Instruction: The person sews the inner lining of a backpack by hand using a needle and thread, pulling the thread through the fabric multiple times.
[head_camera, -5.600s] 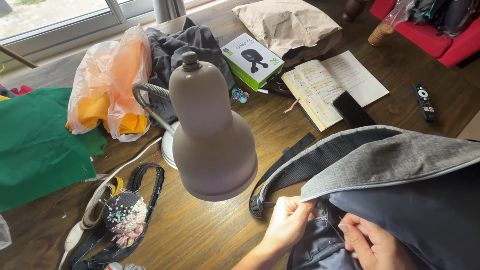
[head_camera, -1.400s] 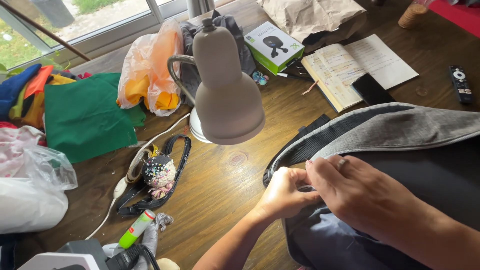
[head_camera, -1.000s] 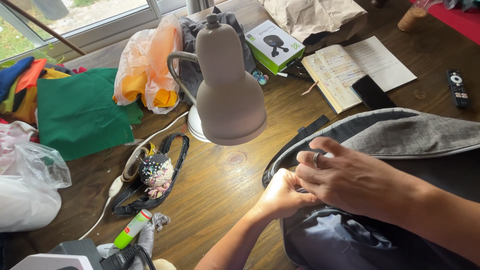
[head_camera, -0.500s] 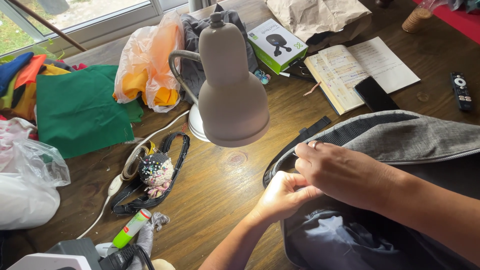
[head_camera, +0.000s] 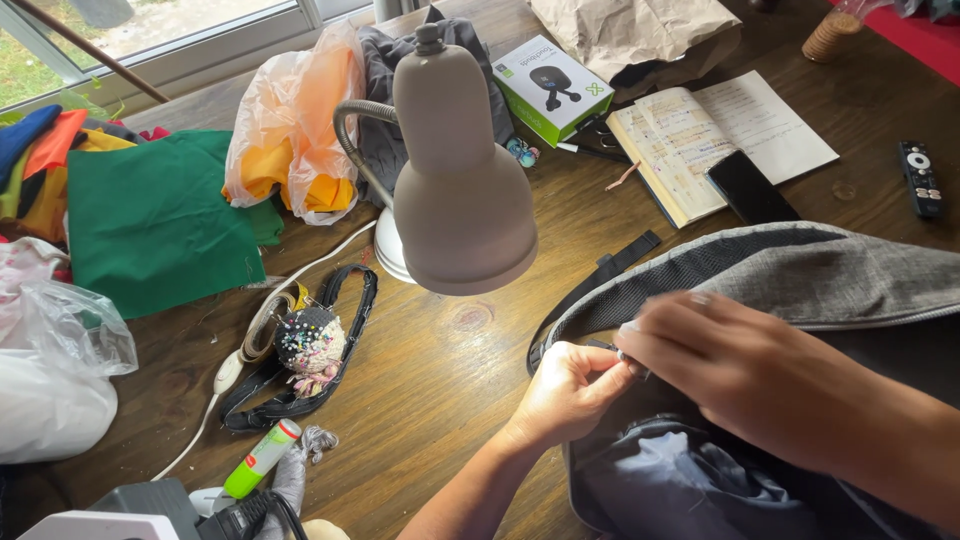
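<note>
Head view is showing both hands meeting at the lower right of the frame, over the grey backpack (head_camera: 800, 275). The left hand (head_camera: 570, 390) is pinching the bag's dark rim, fingers closed on it. The right hand (head_camera: 740, 370) is crossing above it, fingertips pressing together at the same spot; whatever they are holding is too small to tell. The rim is running diagonally toward the upper right.

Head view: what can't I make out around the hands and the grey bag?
- Head view: item pinched where left hand meets right hand; fingers cover it, motion blurs it.
- Grey bag: right and bottom cut by frame.
- Bag interior: hidden under right hand.
</note>
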